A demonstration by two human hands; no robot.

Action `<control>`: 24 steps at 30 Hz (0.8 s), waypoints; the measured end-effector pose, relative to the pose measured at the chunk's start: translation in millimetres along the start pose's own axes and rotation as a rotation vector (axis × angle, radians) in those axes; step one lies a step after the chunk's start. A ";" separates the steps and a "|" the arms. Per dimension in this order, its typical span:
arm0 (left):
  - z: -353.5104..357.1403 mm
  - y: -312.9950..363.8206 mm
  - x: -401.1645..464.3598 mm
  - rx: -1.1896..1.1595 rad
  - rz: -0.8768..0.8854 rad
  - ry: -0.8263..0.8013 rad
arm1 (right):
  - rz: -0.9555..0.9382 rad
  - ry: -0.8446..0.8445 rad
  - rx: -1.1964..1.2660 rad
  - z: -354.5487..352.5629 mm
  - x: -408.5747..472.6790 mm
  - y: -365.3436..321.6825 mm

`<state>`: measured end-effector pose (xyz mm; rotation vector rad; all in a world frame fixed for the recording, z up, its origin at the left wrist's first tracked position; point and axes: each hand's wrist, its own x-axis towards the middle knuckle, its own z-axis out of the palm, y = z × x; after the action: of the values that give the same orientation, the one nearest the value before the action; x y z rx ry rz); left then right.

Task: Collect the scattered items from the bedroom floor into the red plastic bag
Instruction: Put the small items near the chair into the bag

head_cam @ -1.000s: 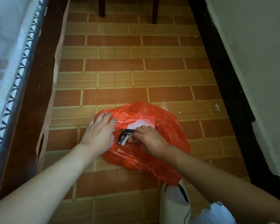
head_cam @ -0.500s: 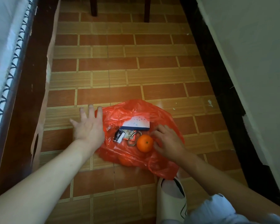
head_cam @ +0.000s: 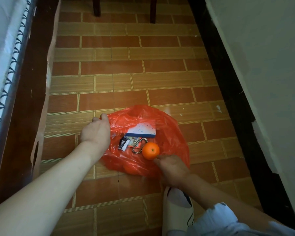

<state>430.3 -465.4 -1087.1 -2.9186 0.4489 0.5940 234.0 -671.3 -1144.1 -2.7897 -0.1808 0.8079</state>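
Down on the tiled floor [head_cam: 160, 65], between bed and wall: red plastic bag [head_cam: 174, 133], crumpled and spread flat. On top of its plastic, in a loose cluster: white box with blue edge and small dots [head_cam: 142, 130], farthest from the viewer; small black-and-white packet [head_cam: 123, 144] nearer and to the left; metal chain [head_cam: 139, 147] curled just beside the packet; orange [head_cam: 150, 150] touching the chain's right side. Under the chain, a bit of printed card or wrapper, too hidden to tell. Beneath the plastic at the near edge, a rounded orange-red bulge [head_cam: 129, 168], possibly another fruit, not clear.

Left hand [head_cam: 96, 132] at the bag's left edge, fingers curled over and pinching the plastic rim, thumb side up, forearm stretched in from the lower left. Right hand [head_cam: 173, 167] at the near right edge of the bag, back of the hand up, fingers bent down onto or into the plastic, one fingertip [head_cam: 157, 159] just touching the orange's near side; whether gripping plastic or only pressing on it, cannot tell, blurred.

Along the left: dark wooden bed frame [head_cam: 29, 82] with white patterned bedding [head_cam: 2, 48]. Along the right: dark skirting below a pale wall [head_cam: 271, 65]. Far end: two dark furniture legs [head_cam: 96, 7]. Bottom right: white slipper [head_cam: 177, 208] and a pale blue trouser leg [head_cam: 220, 218].
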 end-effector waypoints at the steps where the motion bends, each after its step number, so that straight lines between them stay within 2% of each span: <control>1: -3.8 -1.2 -0.6 -0.019 -0.005 0.011 | 0.033 0.015 0.015 -3.3 1.1 1.9; 5: -22.0 0.9 -16.6 -0.111 0.012 0.019 | 0.158 0.209 0.196 -46.3 -0.6 9.9; 11: -79.2 -3.4 -69.5 -0.180 -0.026 -0.041 | 0.323 0.375 0.395 -154.1 -35.9 11.4; 16: -175.5 -1.5 -136.8 -0.173 -0.027 -0.028 | 0.360 0.434 0.427 -243.4 -99.5 -16.2; 18: -221.7 2.6 -168.7 -0.251 -0.027 -0.043 | 0.376 0.445 0.456 -277.5 -129.2 -31.0; 19: -215.2 -1.9 -157.3 -0.244 -0.018 -0.069 | 0.379 0.455 0.468 -294.7 -143.6 -39.1; 21: -133.8 -32.1 -112.2 -0.325 -0.011 -0.185 | 0.398 0.463 0.490 -325.9 -170.4 -54.0; 22: -125.3 -40.1 -106.2 -0.352 -0.001 -0.206 | 0.408 0.470 0.496 -340.9 -182.1 -60.9; 24: -181.5 -43.0 -143.9 -0.367 0.002 -0.202 | 0.409 0.482 0.501 -369.0 -205.8 -73.6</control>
<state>383.0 -420.3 -860.8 -3.1450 0.3500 1.0621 256.2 -706.2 -717.3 -2.4564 0.6036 0.1811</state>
